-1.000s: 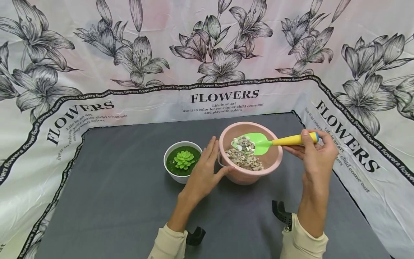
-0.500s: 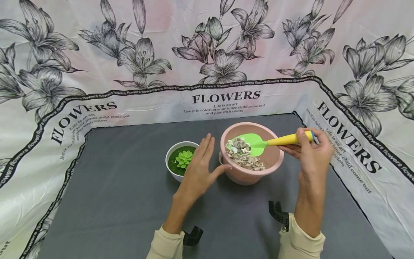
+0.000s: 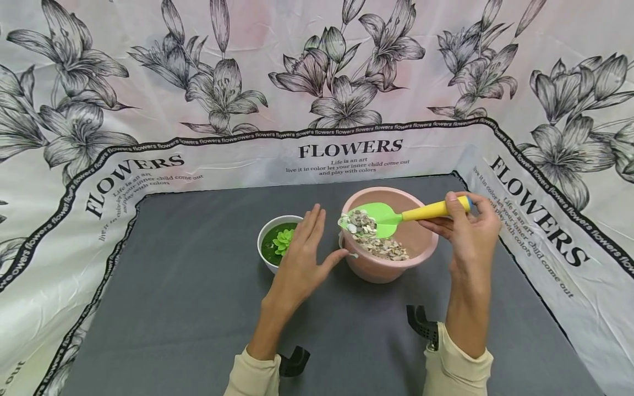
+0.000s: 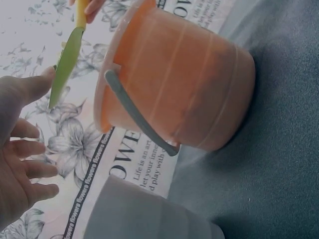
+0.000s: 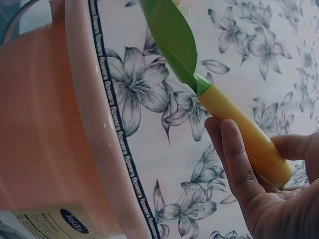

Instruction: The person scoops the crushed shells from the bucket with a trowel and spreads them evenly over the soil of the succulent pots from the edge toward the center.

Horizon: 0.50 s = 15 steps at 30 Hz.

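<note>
My right hand (image 3: 468, 231) grips the yellow handle of a small garden trowel (image 3: 386, 220), its thumb and fingers round the grip. The trowel's green blade carries a heap of small pebbles (image 3: 360, 223) and hangs above the pink bucket (image 3: 366, 269), its tip near the left rim. More pebbles lie inside the bucket; a label shows on its wall in the right wrist view. My left hand (image 3: 302, 269) stands with fingers straight between the bucket and a white pot (image 3: 267, 263), thumb near the bucket's handle (image 4: 139, 117). A green succulent (image 3: 283, 242) sits in the pot, partly hidden by the hand.
A grey cloth (image 3: 188, 308) covers the table. Behind and to the sides hangs a white flower-printed curtain (image 3: 247, 110). Black wrist mounts (image 3: 294, 361) stick out from both beige sleeves.
The loaded trowel in my right hand has moved left across the bucket toward its left rim. My left hand has shifted a little left, away from the bucket, covering more of the pot.
</note>
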Available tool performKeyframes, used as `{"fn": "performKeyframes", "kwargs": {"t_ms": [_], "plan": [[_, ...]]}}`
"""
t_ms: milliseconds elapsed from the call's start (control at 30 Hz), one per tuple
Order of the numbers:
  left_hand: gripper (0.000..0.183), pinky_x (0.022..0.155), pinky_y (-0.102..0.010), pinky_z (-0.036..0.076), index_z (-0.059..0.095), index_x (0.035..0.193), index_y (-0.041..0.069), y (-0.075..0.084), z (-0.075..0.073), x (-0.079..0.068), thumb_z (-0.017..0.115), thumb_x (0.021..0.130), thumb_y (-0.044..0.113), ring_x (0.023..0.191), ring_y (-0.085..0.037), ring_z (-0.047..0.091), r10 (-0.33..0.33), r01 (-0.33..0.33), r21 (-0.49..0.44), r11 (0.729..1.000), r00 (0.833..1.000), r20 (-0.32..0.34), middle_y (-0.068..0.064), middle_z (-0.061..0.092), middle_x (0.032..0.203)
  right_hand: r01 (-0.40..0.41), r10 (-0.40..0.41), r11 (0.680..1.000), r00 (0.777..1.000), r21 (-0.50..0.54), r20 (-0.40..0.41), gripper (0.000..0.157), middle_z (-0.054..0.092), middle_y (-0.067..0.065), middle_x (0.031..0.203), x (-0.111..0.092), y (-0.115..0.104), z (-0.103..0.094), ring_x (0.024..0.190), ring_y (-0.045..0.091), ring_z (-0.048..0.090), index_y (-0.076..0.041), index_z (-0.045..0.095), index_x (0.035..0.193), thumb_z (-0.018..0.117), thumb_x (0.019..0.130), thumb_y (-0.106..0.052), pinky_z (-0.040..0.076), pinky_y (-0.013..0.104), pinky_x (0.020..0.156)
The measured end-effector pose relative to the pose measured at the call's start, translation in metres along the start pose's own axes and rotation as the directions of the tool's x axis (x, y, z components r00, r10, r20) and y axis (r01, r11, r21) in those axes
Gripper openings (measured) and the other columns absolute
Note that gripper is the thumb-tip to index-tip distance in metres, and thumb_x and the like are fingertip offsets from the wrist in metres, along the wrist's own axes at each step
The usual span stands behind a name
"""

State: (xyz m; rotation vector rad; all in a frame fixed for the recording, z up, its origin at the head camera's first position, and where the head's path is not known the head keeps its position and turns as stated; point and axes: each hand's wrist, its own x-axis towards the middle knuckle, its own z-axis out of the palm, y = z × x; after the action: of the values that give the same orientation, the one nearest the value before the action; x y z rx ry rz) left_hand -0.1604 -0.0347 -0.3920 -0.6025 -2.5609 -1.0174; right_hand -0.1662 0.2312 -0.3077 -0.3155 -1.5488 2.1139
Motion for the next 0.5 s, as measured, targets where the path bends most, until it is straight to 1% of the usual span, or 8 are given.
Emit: {"fn": "performKeyframes", "kwargs": {"t_ms": [167,333,500], "plan": [[0.087,0.129,-0.056,0.03,0.034,0.162,0.002,-0.003,-0.004,-0.002,0.075,0.096,0.042,0.16,-0.036,0.03,-0.014,0.014,-0.011,1.0,1.0,-0.02,-0.017,0.032,0.171,0.003,-0.003,1.0,1.0,-0.014,0.019,0.016,0.071,0.008,0.081,-0.001,0.0,0.006,0.059,0.02,0.077,-0.003,0.061,0.107,0.072,0.098,-0.01,0.064,0.034,0.057],[0.087,0.129,-0.055,0.03,0.035,0.162,0.002,-0.008,-0.007,-0.005,0.075,0.096,0.042,0.16,-0.032,0.031,-0.046,0.045,-0.019,0.999,0.998,-0.033,-0.015,0.032,0.172,0.003,-0.003,1.0,0.998,-0.007,0.061,0.012,0.07,0.007,0.078,-0.002,0.005,0.014,0.059,0.019,0.077,-0.004,0.062,0.104,0.072,0.098,-0.009,0.064,0.034,0.057],[0.087,0.129,-0.055,0.031,0.036,0.162,0.002,-0.014,-0.009,-0.008,0.076,0.096,0.042,0.16,-0.03,0.033,-0.058,0.056,-0.025,0.998,0.997,-0.045,-0.015,0.033,0.171,-0.018,0.02,1.0,0.996,-0.017,0.086,0.012,0.068,0.008,0.082,-0.004,0.01,0.021,0.06,0.02,0.078,-0.005,0.061,0.103,0.071,0.099,-0.01,0.065,0.035,0.059]]}}
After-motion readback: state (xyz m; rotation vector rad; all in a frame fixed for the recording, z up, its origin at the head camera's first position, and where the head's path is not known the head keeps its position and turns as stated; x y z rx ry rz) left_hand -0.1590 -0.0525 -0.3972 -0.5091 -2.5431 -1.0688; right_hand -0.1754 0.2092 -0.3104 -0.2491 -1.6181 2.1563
